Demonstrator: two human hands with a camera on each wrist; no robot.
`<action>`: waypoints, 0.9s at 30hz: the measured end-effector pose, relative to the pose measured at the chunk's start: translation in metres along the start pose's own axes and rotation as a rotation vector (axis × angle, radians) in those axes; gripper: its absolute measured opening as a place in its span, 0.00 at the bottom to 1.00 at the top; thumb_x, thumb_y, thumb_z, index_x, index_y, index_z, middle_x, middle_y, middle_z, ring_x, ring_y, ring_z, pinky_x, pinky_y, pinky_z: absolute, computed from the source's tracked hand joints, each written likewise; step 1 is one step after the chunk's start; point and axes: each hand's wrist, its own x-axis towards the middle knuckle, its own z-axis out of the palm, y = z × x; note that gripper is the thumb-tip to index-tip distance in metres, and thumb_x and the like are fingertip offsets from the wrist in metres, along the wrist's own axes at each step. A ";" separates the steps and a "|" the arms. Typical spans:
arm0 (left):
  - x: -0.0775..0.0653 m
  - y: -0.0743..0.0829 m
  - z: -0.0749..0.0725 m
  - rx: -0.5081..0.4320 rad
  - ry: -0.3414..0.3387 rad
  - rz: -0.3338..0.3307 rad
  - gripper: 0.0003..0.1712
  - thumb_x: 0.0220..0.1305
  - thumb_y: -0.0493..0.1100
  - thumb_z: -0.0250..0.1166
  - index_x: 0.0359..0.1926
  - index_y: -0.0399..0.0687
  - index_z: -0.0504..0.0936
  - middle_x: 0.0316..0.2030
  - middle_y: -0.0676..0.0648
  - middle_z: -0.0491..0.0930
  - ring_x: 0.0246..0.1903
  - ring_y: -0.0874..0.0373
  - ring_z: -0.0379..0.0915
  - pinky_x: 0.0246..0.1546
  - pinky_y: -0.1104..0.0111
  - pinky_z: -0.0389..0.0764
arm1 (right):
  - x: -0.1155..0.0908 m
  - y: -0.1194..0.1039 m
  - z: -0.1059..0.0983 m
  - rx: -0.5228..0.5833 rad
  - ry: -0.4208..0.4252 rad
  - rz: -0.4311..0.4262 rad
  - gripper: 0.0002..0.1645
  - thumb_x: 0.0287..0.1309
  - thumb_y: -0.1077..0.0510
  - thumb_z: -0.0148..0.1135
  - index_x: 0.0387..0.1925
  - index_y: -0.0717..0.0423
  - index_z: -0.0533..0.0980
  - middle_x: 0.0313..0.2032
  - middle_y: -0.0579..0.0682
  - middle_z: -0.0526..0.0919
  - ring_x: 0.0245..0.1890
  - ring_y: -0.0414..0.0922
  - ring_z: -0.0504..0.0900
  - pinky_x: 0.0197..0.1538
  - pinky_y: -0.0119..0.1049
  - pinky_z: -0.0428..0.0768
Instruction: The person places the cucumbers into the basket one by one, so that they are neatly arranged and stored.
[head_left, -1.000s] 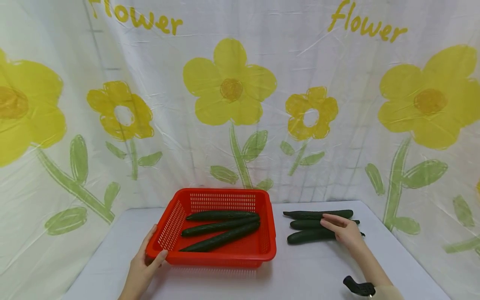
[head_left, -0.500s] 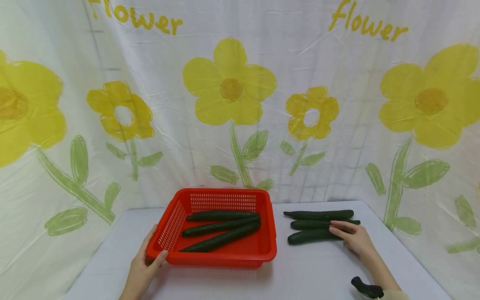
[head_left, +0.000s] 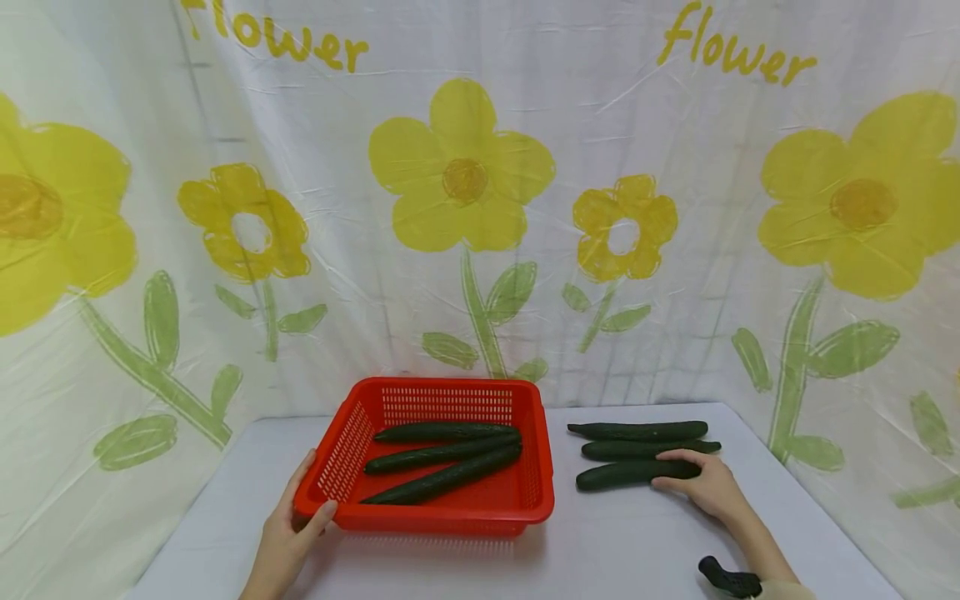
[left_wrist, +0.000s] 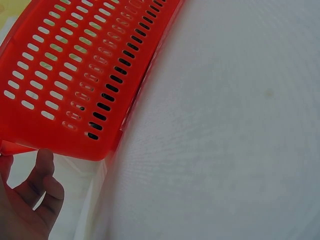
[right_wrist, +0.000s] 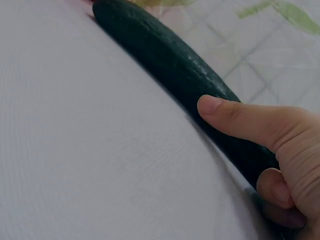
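Note:
My left hand (head_left: 285, 533) grips the near left corner of a red plastic basket (head_left: 442, 518), thumb over the rim and fingers along the outer side. Inside the basket lie three dark green cucumbers (head_left: 442, 475). Three more lie to its right: a far cucumber (head_left: 637, 430), a middle cucumber (head_left: 615, 450) and a near cucumber (head_left: 615, 475). My right hand (head_left: 708, 483) holds the near one by its right part. In the right wrist view the thumb presses the side of that cucumber (right_wrist: 165, 55), with other fingers curled under its end. The left wrist view shows the slotted basket wall (left_wrist: 80, 70).
A white cloth covers the table (head_left: 585, 550). Behind it hangs a white curtain (head_left: 517, 333) printed with yellow flowers. A black strap piece (head_left: 727, 577) sits at my right wrist.
My right hand has come down from above the cucumbers towards me and taken hold of the near one. The left hand stays on the basket corner.

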 end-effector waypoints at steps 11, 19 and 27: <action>0.001 -0.002 0.000 -0.001 0.003 0.009 0.46 0.77 0.46 0.66 0.86 0.60 0.51 0.78 0.33 0.61 0.49 0.73 0.73 0.39 0.71 0.84 | 0.000 0.003 0.004 -0.059 0.012 -0.022 0.32 0.50 0.36 0.83 0.52 0.48 0.87 0.59 0.63 0.85 0.64 0.70 0.77 0.60 0.70 0.74; 0.001 0.001 0.000 -0.016 0.008 0.020 0.46 0.77 0.45 0.66 0.86 0.61 0.51 0.78 0.34 0.61 0.49 0.74 0.72 0.41 0.72 0.84 | 0.000 0.003 0.005 -0.037 0.028 -0.039 0.30 0.51 0.37 0.83 0.52 0.47 0.87 0.58 0.62 0.86 0.64 0.70 0.77 0.61 0.71 0.73; 0.000 0.003 0.000 -0.002 0.010 0.019 0.46 0.77 0.45 0.65 0.86 0.58 0.52 0.78 0.34 0.61 0.48 0.72 0.73 0.39 0.71 0.83 | 0.000 0.004 0.006 -0.022 0.028 -0.026 0.31 0.51 0.37 0.83 0.52 0.47 0.88 0.58 0.61 0.86 0.64 0.69 0.77 0.61 0.70 0.74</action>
